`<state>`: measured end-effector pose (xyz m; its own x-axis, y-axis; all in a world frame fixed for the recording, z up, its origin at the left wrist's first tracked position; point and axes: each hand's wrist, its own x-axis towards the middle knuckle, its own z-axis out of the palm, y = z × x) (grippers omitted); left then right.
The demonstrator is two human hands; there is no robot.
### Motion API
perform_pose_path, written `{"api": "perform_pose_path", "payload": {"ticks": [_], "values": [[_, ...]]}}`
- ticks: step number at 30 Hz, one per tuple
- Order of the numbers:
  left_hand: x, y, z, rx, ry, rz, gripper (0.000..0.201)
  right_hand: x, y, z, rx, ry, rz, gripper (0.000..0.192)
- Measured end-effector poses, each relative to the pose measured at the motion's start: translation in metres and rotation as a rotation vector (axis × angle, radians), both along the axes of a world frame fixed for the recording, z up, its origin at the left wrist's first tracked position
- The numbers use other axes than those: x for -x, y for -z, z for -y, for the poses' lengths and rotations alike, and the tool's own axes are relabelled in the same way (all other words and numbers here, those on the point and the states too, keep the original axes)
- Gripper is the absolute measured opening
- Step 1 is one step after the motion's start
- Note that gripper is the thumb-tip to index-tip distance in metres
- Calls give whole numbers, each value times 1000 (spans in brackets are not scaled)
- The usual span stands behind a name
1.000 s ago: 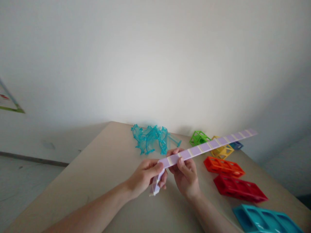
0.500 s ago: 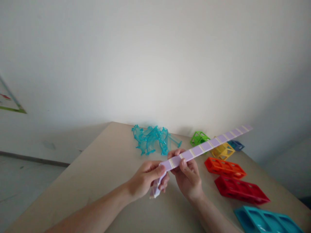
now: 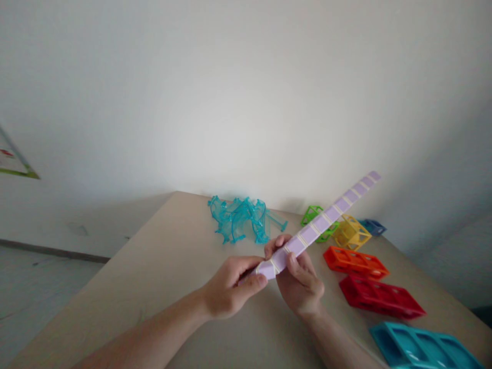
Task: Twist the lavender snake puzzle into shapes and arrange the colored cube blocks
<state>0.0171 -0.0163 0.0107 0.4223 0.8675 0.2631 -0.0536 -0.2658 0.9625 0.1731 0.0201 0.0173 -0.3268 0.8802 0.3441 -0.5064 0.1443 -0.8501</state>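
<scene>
Left hand: the left hand (image 3: 226,292) pinches the near end of the purple segmented strip (image 3: 319,225), thumb on top, fingers curled shut beneath it.
Right hand: the right hand (image 3: 298,277) is wrapped shut on the same strip one or two segments further along, thumb pressing a pale joint line, fingertips showing over the far edge.
Strip: a long row of lilac tiles with cream joints, held clear above the table (image 3: 169,251), rising from the hands up and away to the right; its free end hangs in front of the wall, above the coloured blocks.
Step in hand, as I read it: folding the strip at a joint close to the two thumbs.
How to do it well: keep both grips right beside the joint, so the bend lands on the cream line and not across a tile; let the long free part swing without twisting.
Watch out: the tail sweeps over the green cube frame (image 3: 315,215) and yellow cube frame (image 3: 350,233), so I'd keep it lifted.
Around: a pile of clear teal pieces (image 3: 240,220) behind the hands; orange block (image 3: 355,263), red block (image 3: 380,300) and teal block (image 3: 418,348) lined up to the right, well apart from the hands.
</scene>
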Motion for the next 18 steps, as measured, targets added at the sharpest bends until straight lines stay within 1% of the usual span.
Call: {"api": "perform_pose_path", "payload": {"ticks": [3,8,12,18], "values": [[0,0,2,-71,-13,-66,37,0,-1,1,-8,-29,-9,24],[0,-2,2,-80,-12,-80,36,0,0,0,-15,-13,0,22],[-1,-1,2,-164,-54,-136,33,0,-1,1,-22,-25,0,20],[-1,-1,2,-278,-90,-220,29,0,-2,2,-40,-39,35,22]]}}
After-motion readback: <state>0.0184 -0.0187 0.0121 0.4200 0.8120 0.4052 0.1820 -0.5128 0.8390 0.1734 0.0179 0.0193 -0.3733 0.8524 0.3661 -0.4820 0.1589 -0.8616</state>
